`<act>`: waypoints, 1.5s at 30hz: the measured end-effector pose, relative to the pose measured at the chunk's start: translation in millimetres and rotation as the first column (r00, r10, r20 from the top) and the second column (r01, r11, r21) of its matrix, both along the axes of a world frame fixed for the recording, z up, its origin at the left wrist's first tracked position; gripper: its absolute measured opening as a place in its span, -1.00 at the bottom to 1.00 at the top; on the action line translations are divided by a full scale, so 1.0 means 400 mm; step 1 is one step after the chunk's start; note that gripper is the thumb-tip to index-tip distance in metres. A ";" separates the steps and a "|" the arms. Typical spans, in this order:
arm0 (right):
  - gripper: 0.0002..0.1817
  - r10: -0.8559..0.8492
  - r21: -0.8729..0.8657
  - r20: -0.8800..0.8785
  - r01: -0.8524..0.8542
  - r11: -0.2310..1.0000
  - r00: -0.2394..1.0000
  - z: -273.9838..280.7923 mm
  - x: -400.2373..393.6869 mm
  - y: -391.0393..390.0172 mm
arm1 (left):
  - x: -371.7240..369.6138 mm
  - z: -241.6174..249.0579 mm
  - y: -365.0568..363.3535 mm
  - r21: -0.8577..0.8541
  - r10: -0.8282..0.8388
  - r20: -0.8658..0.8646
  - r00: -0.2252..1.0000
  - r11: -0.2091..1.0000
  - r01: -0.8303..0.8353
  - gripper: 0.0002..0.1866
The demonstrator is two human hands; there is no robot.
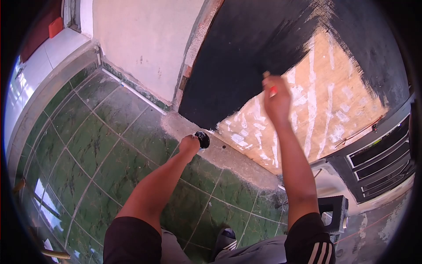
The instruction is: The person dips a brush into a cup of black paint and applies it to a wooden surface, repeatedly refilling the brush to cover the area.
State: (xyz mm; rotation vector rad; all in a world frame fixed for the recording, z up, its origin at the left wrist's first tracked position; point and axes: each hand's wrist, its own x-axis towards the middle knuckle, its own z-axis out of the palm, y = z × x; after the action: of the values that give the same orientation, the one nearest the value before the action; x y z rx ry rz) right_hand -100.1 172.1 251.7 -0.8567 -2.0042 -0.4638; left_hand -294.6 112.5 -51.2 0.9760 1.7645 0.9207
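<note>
At the far left a pale wall base and a grey curb edge the green tiled floor [88,149], whose glossy squares run toward the lower edge of the view. A thin white pipe [132,90] lies along the foot of the cream wall [145,39].

Further right, the left hand [190,144] reaches down and forward, low over the concrete step [228,156] at the foot of the board. Its fingers are curled shut around a small round black container [203,139], which sticks out on the hand's right side, just above the step. Whether the container rests on the step or hangs clear of it cannot be told.

Right of that, the board [334,101] leans upright: its upper and left parts are coated black, while its lower right is bare pale wood streaked with white patches.

The right hand [276,99] is raised against the board, right at the border between black and bare wood. Its fingers are closed in a fist-like grip on a brush handle [268,81], of which a light tip shows above the knuckles and a bit of red at the fingers; the bristles are hidden.

At the far right stands a dark grille [382,158], and below it a dark block [334,211] sits on the ground. The person's shoe [226,240] shows at the lower edge.
</note>
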 end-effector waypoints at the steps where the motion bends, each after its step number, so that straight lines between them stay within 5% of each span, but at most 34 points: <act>1: -0.89 -0.017 0.068 -0.083 0.022 0.997 0.996 0.062 0.004 -0.004 | 0.002 -0.016 0.003 0.000 -0.002 0.004 1.000 1.000 0.002 -0.58; 5: -0.85 -0.139 0.346 0.139 0.083 0.934 0.980 0.088 0.023 -0.005 | 0.003 -0.025 0.005 -0.019 -0.010 0.002 1.000 1.000 0.010 -0.58; 7: -0.84 -0.222 0.209 0.348 0.155 0.966 0.911 -0.044 0.021 0.018 | 0.001 -0.030 0.007 -0.018 0.001 0.027 1.000 1.000 0.000 -0.57; 9: -0.77 -0.018 -0.203 0.381 0.102 0.974 0.924 -0.173 0.010 -0.011 | 0.003 -0.028 0.007 -0.010 0.009 0.025 1.000 1.000 -0.009 -0.57; 10: -0.78 0.139 -0.247 0.400 -0.039 0.968 0.906 -0.200 0.000 -0.026 | 0.003 -0.024 0.007 0.001 0.014 0.010 1.000 1.000 -0.014 -0.57; 11: -0.80 0.145 -0.414 0.392 0.033 0.910 0.909 -0.179 -0.020 -0.063 | 0.004 -0.019 0.006 0.013 0.018 -0.005 1.000 1.000 -0.018 -0.57; 13: -0.88 0.152 -0.391 0.278 -0.033 0.920 0.949 -0.111 -0.006 -0.038 | 0.003 -0.009 0.005 0.004 -0.003 -0.006 1.000 1.000 0.003 -0.57; 17: -0.88 0.110 0.013 0.201 -0.115 0.993 0.973 0.266 0.060 0.055 | 0.014 -0.066 0.021 -0.028 -0.032 0.000 0.999 0.999 0.032 -0.57; 20: -0.87 -0.155 0.445 0.198 0.052 0.894 0.968 0.521 0.056 0.020 | 0.016 -0.077 0.012 -0.034 -0.027 0.040 0.999 0.999 0.028 -0.56; 23: -0.84 -0.266 0.621 0.180 0.100 0.777 0.947 0.551 0.054 0.011 | 0.013 -0.098 0.017 -0.048 -0.040 0.055 0.998 0.998 0.043 -0.56; 25: -0.76 -0.316 0.451 0.348 0.138 0.882 0.883 0.436 0.074 0.068 | 0.009 -0.068 0.009 -0.053 -0.047 0.039 0.998 0.997 0.049 -0.56; 28: -0.75 -0.150 0.197 0.656 0.024 0.980 0.739 0.211 0.054 0.053 | 0.005 -0.030 -0.005 -0.046 -0.044 0.025 0.999 0.998 0.045 -0.55; 32: -0.92 0.164 -0.252 0.434 -0.055 0.966 0.886 0.229 0.000 -0.024 | 0.015 -0.072 0.022 -0.024 -0.039 0.043 0.998 0.999 0.040 -0.54; 35: -0.86 0.044 -0.180 0.129 -0.020 0.983 0.991 0.425 0.043 0.065 | 0.016 -0.033 0.006 -0.035 -0.056 0.023 0.998 0.998 0.057 -0.55; 39: -0.85 -0.113 0.419 0.252 -0.003 0.908 0.961 0.665 0.045 0.048 | 0.013 -0.023 -0.002 -0.037 -0.047 0.058 0.997 0.998 0.049 -0.56; 42: -0.85 -0.185 0.676 0.319 -0.087 0.732 0.930 0.662 0.030 0.046 | 0.014 -0.025 0.002 -0.038 -0.037 0.084 0.996 0.998 0.041 -0.56; 45: -0.67 -0.202 0.469 0.559 -0.106 0.877 0.804 0.449 0.045 0.105 | 0.011 -0.033 0.000 -0.011 -0.044 0.073 0.996 0.999 0.045 -0.55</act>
State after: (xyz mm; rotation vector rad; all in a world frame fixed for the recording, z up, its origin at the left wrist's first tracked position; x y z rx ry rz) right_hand -82.1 214.2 431.5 -0.4683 -2.2602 -1.3455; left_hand -290.4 112.3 -64.3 0.9581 1.6799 0.9046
